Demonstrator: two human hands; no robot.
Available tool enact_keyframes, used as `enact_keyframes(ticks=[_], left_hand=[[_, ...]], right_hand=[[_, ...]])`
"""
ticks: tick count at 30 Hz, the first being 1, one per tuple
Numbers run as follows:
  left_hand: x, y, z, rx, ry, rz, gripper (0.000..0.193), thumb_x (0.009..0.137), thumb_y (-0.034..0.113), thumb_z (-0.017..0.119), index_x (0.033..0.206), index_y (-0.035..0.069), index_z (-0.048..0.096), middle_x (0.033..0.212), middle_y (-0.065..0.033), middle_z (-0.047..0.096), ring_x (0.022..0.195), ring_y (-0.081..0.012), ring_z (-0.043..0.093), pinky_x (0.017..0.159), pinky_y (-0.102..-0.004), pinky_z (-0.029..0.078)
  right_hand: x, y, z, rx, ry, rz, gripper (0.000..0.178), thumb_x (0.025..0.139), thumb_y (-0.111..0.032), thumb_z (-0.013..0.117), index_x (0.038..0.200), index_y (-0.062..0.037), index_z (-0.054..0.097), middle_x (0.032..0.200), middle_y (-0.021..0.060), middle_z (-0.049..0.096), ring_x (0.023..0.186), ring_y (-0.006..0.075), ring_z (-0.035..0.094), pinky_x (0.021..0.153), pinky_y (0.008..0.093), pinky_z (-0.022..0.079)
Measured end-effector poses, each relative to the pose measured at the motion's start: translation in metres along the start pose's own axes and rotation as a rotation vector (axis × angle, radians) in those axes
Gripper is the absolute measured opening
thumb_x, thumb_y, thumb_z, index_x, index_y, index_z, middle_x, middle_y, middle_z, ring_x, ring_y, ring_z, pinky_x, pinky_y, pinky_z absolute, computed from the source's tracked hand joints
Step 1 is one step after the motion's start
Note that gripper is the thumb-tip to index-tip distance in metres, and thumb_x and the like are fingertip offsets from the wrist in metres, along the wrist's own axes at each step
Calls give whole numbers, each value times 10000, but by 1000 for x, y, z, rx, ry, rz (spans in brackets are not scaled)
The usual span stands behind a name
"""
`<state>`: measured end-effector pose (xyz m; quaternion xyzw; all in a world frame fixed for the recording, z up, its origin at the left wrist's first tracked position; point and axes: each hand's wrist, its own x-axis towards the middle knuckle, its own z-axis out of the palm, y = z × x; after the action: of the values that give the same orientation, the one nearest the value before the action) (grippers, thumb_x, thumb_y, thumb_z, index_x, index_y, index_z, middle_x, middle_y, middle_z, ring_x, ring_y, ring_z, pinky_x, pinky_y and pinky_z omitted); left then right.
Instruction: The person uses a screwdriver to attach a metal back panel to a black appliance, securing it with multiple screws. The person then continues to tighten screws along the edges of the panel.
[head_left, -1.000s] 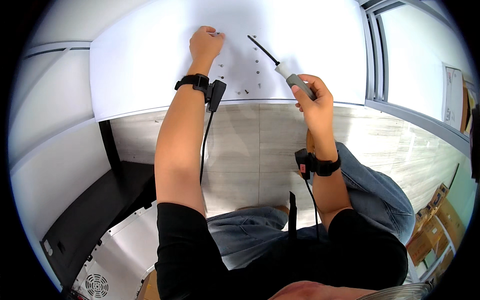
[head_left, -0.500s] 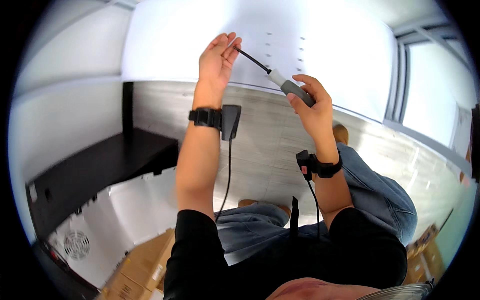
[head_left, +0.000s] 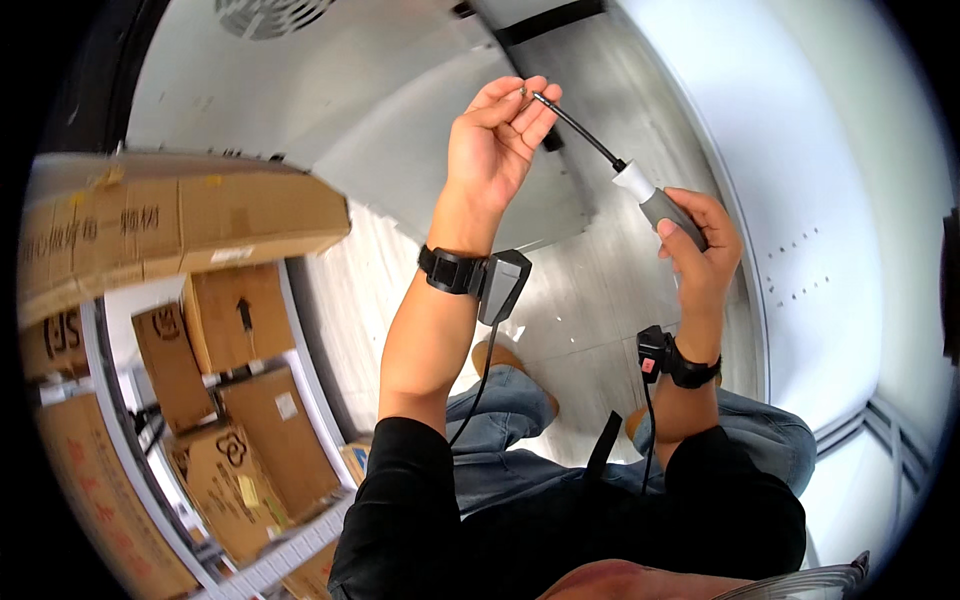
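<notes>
My right hand is wrapped round the grey handle of a screwdriver, whose black shaft slants up and to the left. The screwdriver's tip reaches close to the fingers of my left hand. Between the left thumb and forefinger I pinch a tiny metal piece, which looks like a screw. Its details are too small to make out, and I cannot tell whether the tip touches it. The other left fingers are half curled, palm up.
A large light panel with a round vent lies ahead on the left. Cardboard boxes fill a metal shelf at the left. A white panel with small holes stands along the right. Cables hang from both wrist devices.
My body has turned left, so the boxes and vented panel now fill the left side and the white holed panel sits at the right. The screwdriver tip stays near my left fingers.
</notes>
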<state>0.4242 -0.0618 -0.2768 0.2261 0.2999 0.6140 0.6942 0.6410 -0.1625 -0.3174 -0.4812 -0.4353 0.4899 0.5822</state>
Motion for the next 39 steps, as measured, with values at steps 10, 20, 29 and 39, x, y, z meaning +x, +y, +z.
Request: enact_keyframes(ticks=[10,20,29,39], left_hand=[[-63,36,-53,206,255,130,147,889,-8,444,995,-16,546,1041,-177,621,992,-307,623,867,-356,547],[-86,75,-68,297,156,199,137,861,4,473,896,-29,601,955,-185,648,919,-310,651,803,-345,565],[-103,90,-71,264,192,247,122,840,3,492,921,-26,580,969,-170,640,927,-296,647,782,-339,568],[-107,114,-87,171,117,282,146,841,1,503,954,-40,586,985,-200,633,918,-303,651,758,-338,573]], right_hand=[[-10,10,47,-15,-219,-47,231,753,-23,656,982,4,641,734,6,590,606,49,504,534,196,370],[-14,-7,70,91,-305,109,215,752,-50,639,959,7,655,721,39,608,569,64,526,459,204,378],[-28,-5,92,260,-311,204,223,762,-58,637,975,8,648,767,76,626,590,95,573,432,200,365],[-43,-10,119,239,-327,181,199,782,-67,630,971,-7,648,783,67,629,589,86,573,420,197,360]])
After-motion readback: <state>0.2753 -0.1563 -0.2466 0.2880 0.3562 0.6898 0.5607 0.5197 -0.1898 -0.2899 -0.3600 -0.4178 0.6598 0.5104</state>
